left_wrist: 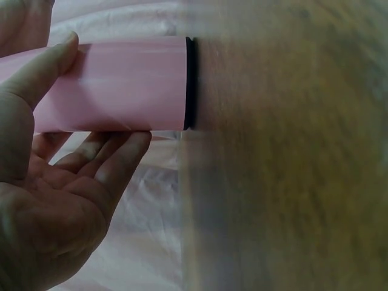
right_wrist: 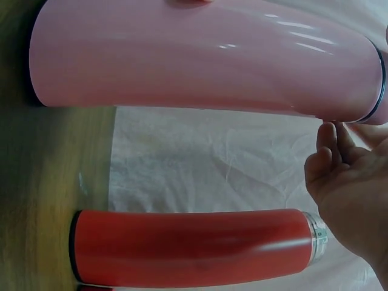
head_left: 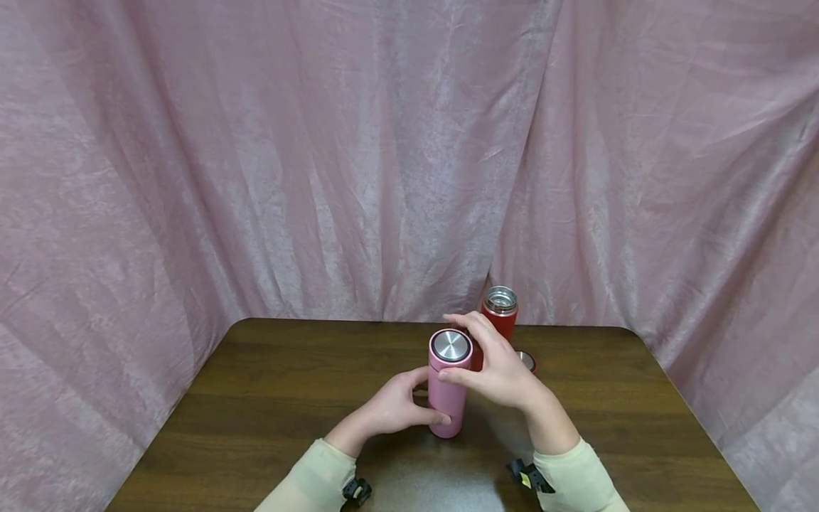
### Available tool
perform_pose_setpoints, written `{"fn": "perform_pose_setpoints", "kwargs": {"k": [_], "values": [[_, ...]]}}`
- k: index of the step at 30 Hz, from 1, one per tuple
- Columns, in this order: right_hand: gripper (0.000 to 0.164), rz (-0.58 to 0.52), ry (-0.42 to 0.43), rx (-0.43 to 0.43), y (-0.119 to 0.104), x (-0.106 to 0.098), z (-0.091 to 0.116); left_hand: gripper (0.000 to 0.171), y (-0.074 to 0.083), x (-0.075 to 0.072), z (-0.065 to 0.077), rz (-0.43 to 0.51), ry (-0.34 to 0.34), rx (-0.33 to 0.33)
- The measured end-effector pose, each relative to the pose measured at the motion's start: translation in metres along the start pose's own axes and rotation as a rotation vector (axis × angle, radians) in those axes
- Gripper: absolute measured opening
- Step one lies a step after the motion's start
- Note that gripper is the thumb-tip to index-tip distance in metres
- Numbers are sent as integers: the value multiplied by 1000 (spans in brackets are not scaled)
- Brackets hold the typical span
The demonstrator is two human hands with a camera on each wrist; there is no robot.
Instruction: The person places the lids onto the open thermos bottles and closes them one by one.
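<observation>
A pink thermos (head_left: 446, 398) with a round brushed-metal lid top (head_left: 451, 345) stands upright on the table. My left hand (head_left: 398, 407) grips its body from the left, thumb across the front and fingers behind. My right hand (head_left: 495, 363) is around the top from the right, its thumb at the front just below the lid and its fingers reaching round the far side. In the right wrist view, curled fingertips (right_wrist: 327, 136) meet the thermos near the lid seam. Beyond the right hand stands a red thermos (head_left: 502, 321), uncapped, its steel mouth showing.
A lid with a red rim and metal top (head_left: 527, 360) lies beside the red thermos, partly hidden by the right hand. The dark wooden table (head_left: 288, 384) extends to both sides, and a pink curtain (head_left: 384, 156) hangs behind its far edge.
</observation>
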State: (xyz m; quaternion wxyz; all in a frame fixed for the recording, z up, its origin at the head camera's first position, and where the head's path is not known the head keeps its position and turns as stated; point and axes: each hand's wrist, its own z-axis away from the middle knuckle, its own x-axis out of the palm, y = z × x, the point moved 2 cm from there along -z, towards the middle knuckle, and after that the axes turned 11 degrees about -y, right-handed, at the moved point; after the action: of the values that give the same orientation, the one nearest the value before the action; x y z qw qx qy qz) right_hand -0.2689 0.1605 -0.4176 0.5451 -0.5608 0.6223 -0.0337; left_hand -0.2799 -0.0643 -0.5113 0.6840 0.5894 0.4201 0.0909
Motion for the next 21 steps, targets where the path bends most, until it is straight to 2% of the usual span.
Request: {"fn": "perform_pose_setpoints", "kwargs": {"k": [3,8,14,21], "values": [[77,2,-36,-60,4,-1,1,59,0,0,0,1,-3,-2],[68,-23,-57,-123,8,-1,3,59,0,0,0,14,-12,-8],[56,-10,-34,-113,6,-1,1,60,0,0,0,4,-2,-9],[56,23,12,-100,4,-1,0,61,-1,0,-1,-7,1,2]]}}
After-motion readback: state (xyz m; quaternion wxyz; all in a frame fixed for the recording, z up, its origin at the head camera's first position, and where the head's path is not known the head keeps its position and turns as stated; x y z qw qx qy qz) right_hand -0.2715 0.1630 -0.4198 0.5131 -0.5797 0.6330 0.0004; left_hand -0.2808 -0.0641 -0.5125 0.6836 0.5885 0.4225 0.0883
